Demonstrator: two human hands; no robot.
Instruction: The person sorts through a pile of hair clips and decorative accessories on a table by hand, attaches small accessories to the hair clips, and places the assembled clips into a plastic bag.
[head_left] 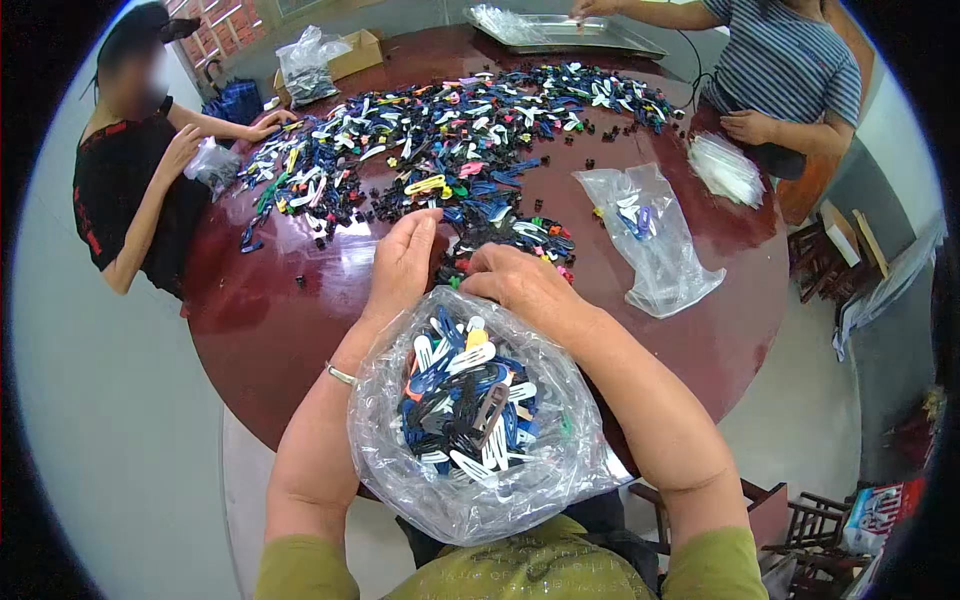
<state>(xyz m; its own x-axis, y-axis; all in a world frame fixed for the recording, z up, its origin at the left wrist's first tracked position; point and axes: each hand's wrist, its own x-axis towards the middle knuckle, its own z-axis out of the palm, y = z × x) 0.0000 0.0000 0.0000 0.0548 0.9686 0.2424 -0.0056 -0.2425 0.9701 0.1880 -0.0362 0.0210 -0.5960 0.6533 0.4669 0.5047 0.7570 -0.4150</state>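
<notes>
My left hand (403, 258) is at the near edge of a heap of hair clips (480, 130), its fingers stretched out and held close together. Opposite it, my right hand (520, 285) curls its fingers down at small dark clips; the fingertips are partly hidden, and whatever they hold cannot be made out. Between my forearms a clear plastic bag (570, 400) gapes open below the table edge. Inside lie many snap hair clips (465, 395) in white, navy and black, with a few yellow and orange ones.
On the round dark-red table (290, 350) lie a clear bag with a few clips (650, 240), stacked empty bags (725, 170) and a metal tray (590, 35). A person in black (130, 170) sits left; another in stripes (790, 65) is right. Stools (810, 520) stand behind right.
</notes>
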